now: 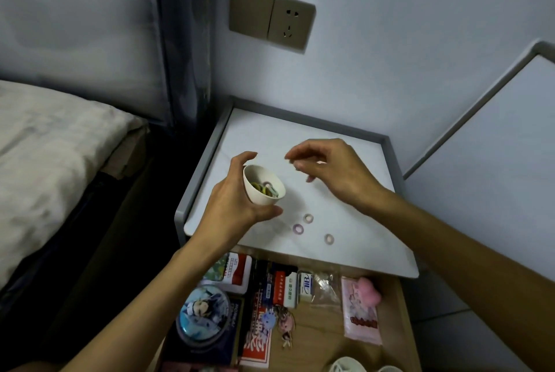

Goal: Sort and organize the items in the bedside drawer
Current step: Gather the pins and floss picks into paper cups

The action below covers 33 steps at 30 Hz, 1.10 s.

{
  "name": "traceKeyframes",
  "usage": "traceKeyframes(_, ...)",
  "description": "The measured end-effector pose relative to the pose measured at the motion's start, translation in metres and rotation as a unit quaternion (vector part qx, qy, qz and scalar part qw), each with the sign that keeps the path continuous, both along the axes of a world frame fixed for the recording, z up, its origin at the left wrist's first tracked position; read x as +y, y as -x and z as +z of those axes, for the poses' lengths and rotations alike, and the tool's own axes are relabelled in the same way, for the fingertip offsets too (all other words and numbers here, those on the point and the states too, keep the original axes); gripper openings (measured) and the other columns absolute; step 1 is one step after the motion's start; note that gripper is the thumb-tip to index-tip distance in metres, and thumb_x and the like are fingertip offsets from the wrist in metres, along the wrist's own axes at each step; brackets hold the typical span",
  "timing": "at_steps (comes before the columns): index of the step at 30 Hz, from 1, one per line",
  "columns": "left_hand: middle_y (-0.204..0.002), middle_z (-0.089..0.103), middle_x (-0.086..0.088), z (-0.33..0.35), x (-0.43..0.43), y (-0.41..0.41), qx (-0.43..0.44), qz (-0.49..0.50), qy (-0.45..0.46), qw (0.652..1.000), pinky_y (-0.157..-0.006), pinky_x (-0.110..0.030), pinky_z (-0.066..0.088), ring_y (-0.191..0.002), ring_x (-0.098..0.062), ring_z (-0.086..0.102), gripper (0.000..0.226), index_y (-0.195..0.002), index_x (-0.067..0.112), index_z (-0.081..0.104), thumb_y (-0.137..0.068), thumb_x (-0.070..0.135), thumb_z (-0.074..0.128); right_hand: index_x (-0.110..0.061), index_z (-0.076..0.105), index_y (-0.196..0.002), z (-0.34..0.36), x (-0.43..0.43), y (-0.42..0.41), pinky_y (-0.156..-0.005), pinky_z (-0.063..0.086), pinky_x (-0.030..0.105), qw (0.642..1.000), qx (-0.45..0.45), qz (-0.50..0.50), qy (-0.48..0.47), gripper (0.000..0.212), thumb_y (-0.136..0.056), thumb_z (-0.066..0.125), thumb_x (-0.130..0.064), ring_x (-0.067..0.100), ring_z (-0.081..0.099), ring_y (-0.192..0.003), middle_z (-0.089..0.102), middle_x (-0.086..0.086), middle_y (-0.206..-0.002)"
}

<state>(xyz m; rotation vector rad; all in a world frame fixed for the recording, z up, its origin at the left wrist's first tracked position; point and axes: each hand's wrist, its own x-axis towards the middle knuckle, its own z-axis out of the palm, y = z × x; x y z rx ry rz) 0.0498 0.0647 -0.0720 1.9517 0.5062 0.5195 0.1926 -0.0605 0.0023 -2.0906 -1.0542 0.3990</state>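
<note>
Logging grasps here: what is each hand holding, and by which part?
Left hand grips the small white cup round its side wall. Right hand: cannot tell, fingertips blurred.

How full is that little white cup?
Partly full: small coloured hair bands lie in the bottom of the cup, which the left hand grips.

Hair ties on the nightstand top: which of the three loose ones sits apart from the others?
The rightmost tie, alone near the front edge. The pale tie and the purple tie lie close together, nearer the cup.
</note>
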Motion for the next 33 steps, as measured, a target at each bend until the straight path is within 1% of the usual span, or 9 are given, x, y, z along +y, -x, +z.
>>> traceKeyframes(2, -0.116, 0.057, 0.0, 0.002, -0.001, 0.001, 0.001, 0.002, 0.002, 1.0, -0.083, -0.027, 0.05, -0.101, -0.019, 0.058, 0.097, -0.141, 0.032, 0.034, -0.063, 0.024, 0.092, -0.02, 0.071, -0.107, -0.017, -0.019, -0.013, -0.067, 0.054, 0.021, 0.992, -0.034, -0.027, 0.116, 0.018, -0.09, 0.069, -0.023, 0.01, 0.065, -0.084, 0.069, -0.004, -0.102)
traceKeyframes(6, -0.115, 0.057, 0.001, 0.001, -0.001, 0.001, 0.005, 0.004, 0.014, 1.0, -0.079, -0.02, 0.047, -0.1, -0.018, 0.058, 0.096, -0.14, 0.031, 0.035, -0.063, 0.022, 0.092, -0.022, 0.054, -0.127, -0.073, -0.056, -0.012, -0.077, 0.054, 0.033, 0.94, -0.012, -0.081, 0.331, 0.055, -0.082, 0.074, -0.046, 0.017, 0.062, -0.09, 0.058, 0.005, -0.12)
traceKeyframes(9, -0.116, 0.057, 0.0, 0.0, -0.003, 0.001, 0.008, 0.004, 0.015, 1.0, -0.082, -0.023, 0.048, -0.101, -0.018, 0.058, 0.097, -0.141, 0.031, 0.035, -0.063, 0.022, 0.092, -0.022, 0.043, -0.134, -0.095, -0.059, 0.007, -0.085, 0.048, 0.033, 0.95, -0.009, -0.117, 0.29, 0.065, -0.083, 0.068, -0.055, 0.024, 0.056, -0.107, 0.043, 0.007, -0.13)
traceKeyframes(12, -0.114, 0.057, 0.0, 0.0, -0.003, 0.001, 0.01, 0.006, 0.012, 1.0, -0.084, -0.029, 0.051, -0.099, -0.02, 0.059, 0.097, -0.141, 0.031, 0.035, -0.063, 0.022, 0.092, -0.021, 0.044, -0.132, -0.103, -0.046, 0.02, -0.08, 0.04, 0.027, 0.963, -0.02, -0.132, 0.236, 0.059, -0.087, 0.065, -0.053, 0.021, 0.055, -0.104, 0.038, 0.004, -0.128)
traceKeyframes(19, -0.111, 0.057, 0.0, -0.002, -0.003, 0.0, 0.009, 0.002, 0.002, 1.0, -0.081, -0.027, 0.051, -0.096, -0.018, 0.059, 0.097, -0.141, 0.032, 0.034, -0.063, 0.022, 0.092, -0.012, 0.064, -0.102, -0.113, -0.021, 0.02, -0.08, 0.043, 0.024, 0.972, -0.101, -0.093, 0.189, 0.012, -0.091, 0.066, -0.017, 0.021, 0.055, -0.1, 0.052, 0.004, -0.106)
traceKeyframes(24, -0.112, 0.058, 0.0, -0.006, -0.003, 0.002, 0.019, -0.008, 0.004, 1.0, -0.074, -0.017, 0.046, -0.094, -0.016, 0.059, 0.098, -0.142, 0.032, 0.033, -0.063, 0.024, 0.092, -0.007, 0.07, -0.099, -0.106, -0.028, 0.012, -0.079, 0.043, 0.023, 0.959, -0.147, -0.051, 0.236, 0.019, -0.089, 0.057, 0.001, 0.022, 0.06, -0.101, 0.064, 0.008, -0.106)
traceKeyframes(29, -0.115, 0.058, -0.001, -0.008, -0.008, 0.003, 0.03, -0.026, -0.005, 0.999, -0.079, -0.028, 0.053, -0.097, -0.02, 0.06, 0.1, -0.143, 0.032, 0.031, -0.064, 0.025, 0.091, -0.007, 0.076, -0.087, -0.088, -0.031, 0.002, -0.062, 0.045, 0.014, 0.961, -0.064, -0.085, 0.255, 0.015, -0.081, 0.065, 0.0, 0.012, 0.066, -0.078, 0.072, 0.003, -0.084)
traceKeyframes(31, -0.115, 0.057, 0.001, -0.008, -0.011, 0.003, 0.03, -0.032, -0.012, 0.999, -0.078, -0.025, 0.052, -0.096, -0.018, 0.059, 0.1, -0.143, 0.032, 0.03, -0.064, 0.026, 0.091, -0.011, 0.076, -0.084, -0.068, -0.03, -0.001, -0.055, 0.043, 0.008, 0.974, -0.015, -0.122, 0.189, 0.013, -0.079, 0.068, -0.001, 0.005, 0.063, -0.064, 0.069, -0.004, -0.074)
traceKeyframes(33, -0.114, 0.056, 0.002, -0.009, -0.012, 0.003, 0.028, -0.036, -0.013, 0.999, -0.077, -0.024, 0.051, -0.096, -0.018, 0.059, 0.1, -0.142, 0.033, 0.03, -0.063, 0.026, 0.092, -0.014, 0.073, -0.08, -0.041, -0.024, 0.003, -0.062, 0.052, 0.015, 0.989, 0.033, -0.125, 0.07, 0.014, -0.076, 0.07, 0.0, 0.01, 0.067, -0.065, 0.07, -0.002, -0.073)
